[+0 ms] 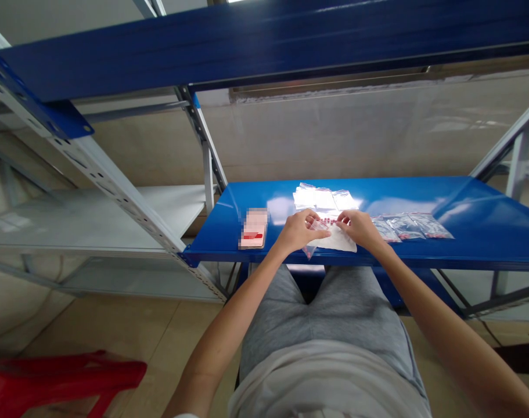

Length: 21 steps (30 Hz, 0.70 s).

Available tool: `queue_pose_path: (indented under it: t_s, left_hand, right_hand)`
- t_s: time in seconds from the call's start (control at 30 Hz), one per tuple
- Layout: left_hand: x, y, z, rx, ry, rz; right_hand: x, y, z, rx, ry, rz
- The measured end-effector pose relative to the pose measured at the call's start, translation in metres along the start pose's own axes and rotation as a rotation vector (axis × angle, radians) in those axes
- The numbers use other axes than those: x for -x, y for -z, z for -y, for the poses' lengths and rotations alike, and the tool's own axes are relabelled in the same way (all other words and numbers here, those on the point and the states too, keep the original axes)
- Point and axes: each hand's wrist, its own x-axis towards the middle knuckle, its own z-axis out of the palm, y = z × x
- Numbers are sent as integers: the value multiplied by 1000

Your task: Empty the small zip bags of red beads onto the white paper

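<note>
My left hand (305, 227) is closed on a small clear zip bag (310, 248) with something red in its lower corner. Between my two hands, several small red pieces (328, 220) lie on a white sheet (340, 240); they are too small to name. My right hand (353, 225) has its fingertips pinched together at the right side of these red pieces, and whether one is between them is hidden. Just beyond my hands lie flat bags (325, 198) that look white in the glare. Right of my right hand, several clear zip bags (406, 226) hold red pieces.
A phone (254, 229) lies on the blue shelf (477, 232) to the left. A blue crossbeam (264, 49) spans above, and a metal upright (103, 168) stands at the left. Pale shelves (94, 215) are beyond it. A red plastic stool (64, 383) is on the floor, lower left.
</note>
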Motion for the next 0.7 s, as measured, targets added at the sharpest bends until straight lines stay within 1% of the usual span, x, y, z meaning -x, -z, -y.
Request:
queue_pose_path:
  t_s: [0.17,0.4,0.7]
  left_hand:
    - [1,1,-1,7,-4,-5]
    - [1,2,-5,-8,8,-4]
    - [0,0,0,-5,-7,8]
  right_hand:
    - [-1,-6,-3,30,-6,5]
    - [0,-6,-1,89,-19,7]
    - [0,-8,0,109,-56,14]
